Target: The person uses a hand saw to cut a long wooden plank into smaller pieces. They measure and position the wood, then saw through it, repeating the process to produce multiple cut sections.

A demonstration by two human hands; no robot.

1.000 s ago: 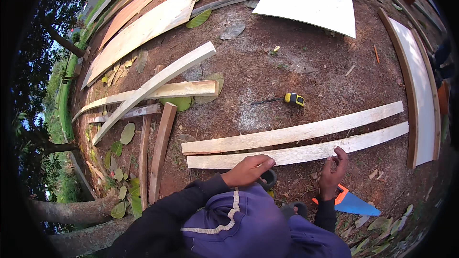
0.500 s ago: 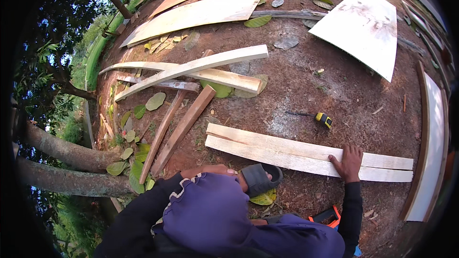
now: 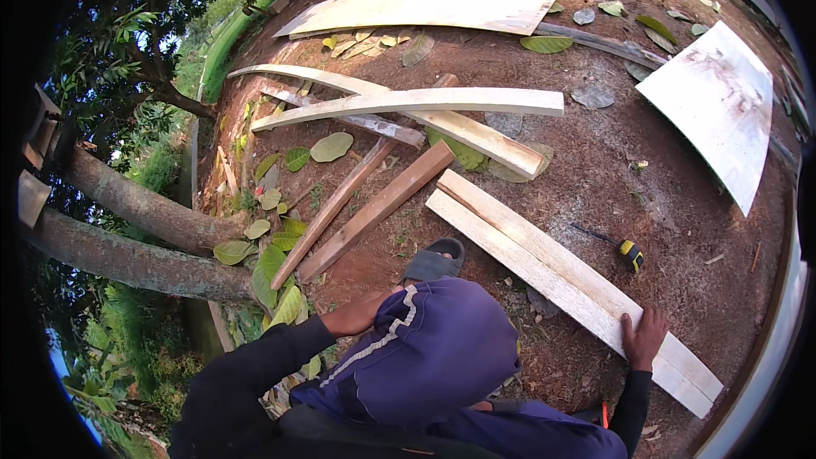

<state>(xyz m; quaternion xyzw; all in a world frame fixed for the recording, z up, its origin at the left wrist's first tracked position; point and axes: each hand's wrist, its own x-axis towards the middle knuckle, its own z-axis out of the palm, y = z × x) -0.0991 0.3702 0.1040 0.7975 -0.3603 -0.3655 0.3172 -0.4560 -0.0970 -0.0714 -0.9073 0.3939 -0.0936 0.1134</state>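
Two pale wooden planks [image 3: 544,259] lie side by side on the soil, slanting from the middle down toward the lower right. My right hand [image 3: 643,338] is closed over them near their lower-right end, thumb across the top and fingers over the far edge. At the left, my left hand [image 3: 361,314] rests by my bent knee, its fingers hidden behind the purple trouser leg [image 3: 442,348]. A yellow and black tape measure [image 3: 631,256] lies beyond the planks, with a short length of tape out. Close to their upper-left end is the end of a brown beam [image 3: 378,211].
Crossed pale beams [image 3: 408,102] and a thinner brown beam [image 3: 336,211] lie at the left. Large boards [image 3: 425,7] stand farther off, with a stained white panel [image 3: 718,110] at the right. Tree trunks [image 3: 136,255] rise at the left. An orange edge [image 3: 604,414] shows beside my right leg.
The planks have turned, their right end coming nearer me and their left end nearer the brown beam, with my right hand still on them. The view has shifted, and my sandalled foot appears farther forward.
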